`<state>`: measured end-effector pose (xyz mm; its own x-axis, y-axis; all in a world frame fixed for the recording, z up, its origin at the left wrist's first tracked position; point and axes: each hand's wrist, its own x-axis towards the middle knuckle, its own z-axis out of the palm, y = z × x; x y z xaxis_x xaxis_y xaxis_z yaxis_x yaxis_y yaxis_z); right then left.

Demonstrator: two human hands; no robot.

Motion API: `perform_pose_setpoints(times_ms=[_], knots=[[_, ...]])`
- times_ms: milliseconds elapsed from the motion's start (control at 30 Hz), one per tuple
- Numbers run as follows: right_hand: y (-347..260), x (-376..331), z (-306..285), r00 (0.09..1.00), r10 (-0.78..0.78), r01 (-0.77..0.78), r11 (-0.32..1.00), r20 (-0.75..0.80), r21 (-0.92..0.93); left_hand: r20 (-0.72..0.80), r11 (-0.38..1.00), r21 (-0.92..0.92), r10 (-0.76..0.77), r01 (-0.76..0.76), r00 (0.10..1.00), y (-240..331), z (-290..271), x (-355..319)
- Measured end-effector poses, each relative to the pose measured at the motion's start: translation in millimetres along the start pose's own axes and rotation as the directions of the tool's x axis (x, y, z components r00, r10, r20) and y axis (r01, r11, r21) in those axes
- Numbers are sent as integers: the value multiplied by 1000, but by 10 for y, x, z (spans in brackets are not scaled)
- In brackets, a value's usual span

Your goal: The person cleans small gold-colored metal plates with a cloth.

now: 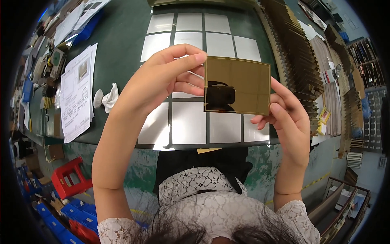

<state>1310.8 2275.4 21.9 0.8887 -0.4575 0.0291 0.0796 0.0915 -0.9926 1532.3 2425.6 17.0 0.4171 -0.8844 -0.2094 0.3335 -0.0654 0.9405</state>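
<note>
Above the green bench (122, 49), a square gold-tinted mirror plate (237, 85) is held up between both hands, face toward the camera. Left hand (162, 79) pinches its left edge, thumb behind; right hand (288, 118) grips the lower right corner (fingertips only). Plate sits upright, well above the white tiles (191, 122) laid out below.

White squares (189, 122), papers (76, 97) and a crumpled cloth (109, 97) lie about.
</note>
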Motion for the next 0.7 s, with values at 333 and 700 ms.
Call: perform_pose_setpoints(times_ms=[333,700], knots=[[9,-6,-1,1000,-17,16,999,-19,-39,13,999,-24,46,-46,999,-13,15,-21],[59,27,3,999,-30,29,999,35,22,-31,997,-19,75,-75,997,-36,-31,-71]])
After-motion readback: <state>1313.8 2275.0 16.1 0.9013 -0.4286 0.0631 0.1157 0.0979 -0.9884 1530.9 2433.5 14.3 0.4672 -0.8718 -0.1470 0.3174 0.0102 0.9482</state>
